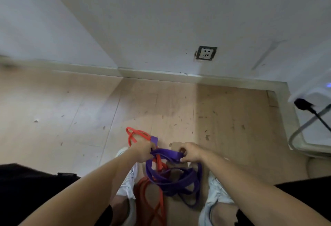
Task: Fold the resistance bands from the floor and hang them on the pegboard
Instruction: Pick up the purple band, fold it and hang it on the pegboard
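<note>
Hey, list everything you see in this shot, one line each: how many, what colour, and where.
purple band: one, purple, stretched between both hands, loops hanging between the shoes
red band: one, red, through the left grip, trailing down by the left shoe
wall socket: one, white, low on the wall ahead
skirting board: one, pale, along the wall's foot
floor: one, light wood, scuffed
black plug: one, black, far right, cable attached
shoes: two, whitish, bottom centre
left hand: one, grips red and purple bands
right hand: one, pinches purple band
</note>
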The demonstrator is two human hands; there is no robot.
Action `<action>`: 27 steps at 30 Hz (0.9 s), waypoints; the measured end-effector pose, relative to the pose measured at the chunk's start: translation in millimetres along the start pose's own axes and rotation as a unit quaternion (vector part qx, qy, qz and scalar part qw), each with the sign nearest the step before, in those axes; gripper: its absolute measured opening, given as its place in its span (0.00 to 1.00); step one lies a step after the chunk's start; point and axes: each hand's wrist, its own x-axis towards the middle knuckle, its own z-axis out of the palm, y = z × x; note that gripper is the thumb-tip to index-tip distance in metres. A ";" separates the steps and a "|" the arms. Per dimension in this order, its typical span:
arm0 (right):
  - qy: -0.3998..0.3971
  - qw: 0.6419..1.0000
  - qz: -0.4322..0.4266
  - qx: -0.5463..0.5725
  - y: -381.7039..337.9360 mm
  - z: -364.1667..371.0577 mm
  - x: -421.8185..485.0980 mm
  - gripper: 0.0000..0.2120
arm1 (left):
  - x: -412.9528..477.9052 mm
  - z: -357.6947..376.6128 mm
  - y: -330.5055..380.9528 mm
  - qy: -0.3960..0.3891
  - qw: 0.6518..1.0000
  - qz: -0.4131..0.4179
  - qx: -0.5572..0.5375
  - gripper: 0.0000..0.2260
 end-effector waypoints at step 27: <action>0.190 0.946 -0.021 0.262 -8.6 -51.4 -28.7 0.26 | -73.8 -210.4 29.5 0.424 0.837 0.082 -0.337 0.05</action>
